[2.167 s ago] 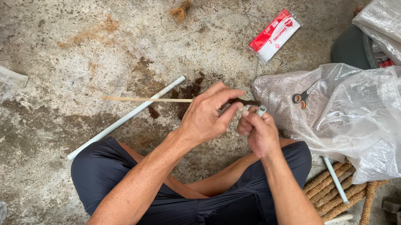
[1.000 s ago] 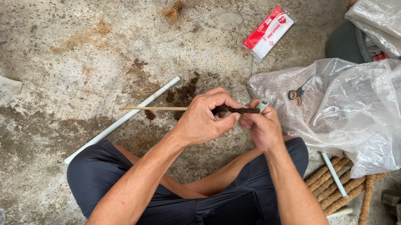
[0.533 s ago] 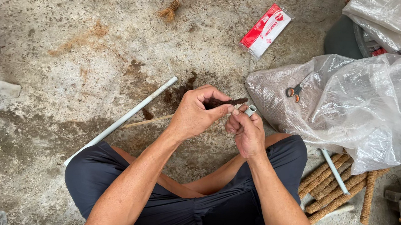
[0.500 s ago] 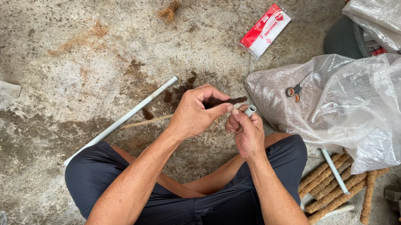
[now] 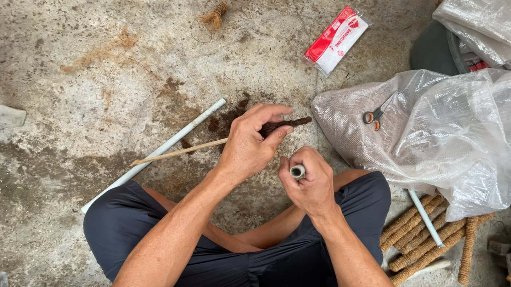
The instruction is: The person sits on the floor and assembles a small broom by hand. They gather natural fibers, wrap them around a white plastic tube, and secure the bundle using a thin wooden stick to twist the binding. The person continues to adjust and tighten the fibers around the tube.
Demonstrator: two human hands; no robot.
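Observation:
My left hand (image 5: 250, 143) pinches a thin bamboo stick (image 5: 173, 152) whose far end carries a dark brown coating (image 5: 288, 123). The bare end of the stick points left over the concrete floor. My right hand (image 5: 309, 184) is closed around a small white tube (image 5: 297, 171), its open end facing up. Both hands are close together above my crossed legs in dark shorts. A long white pipe (image 5: 153, 152) lies on the floor under the stick.
A large clear plastic bag (image 5: 446, 132) with scissors (image 5: 372, 116) on it lies to the right. Coir-wrapped sticks (image 5: 422, 243) are piled beside my right knee. A red and white packet (image 5: 336, 39) lies ahead, with brown fibre bits around.
My right hand has come off the stick's dark end and drawn back toward me with the white tube. The left hand still holds the stick.

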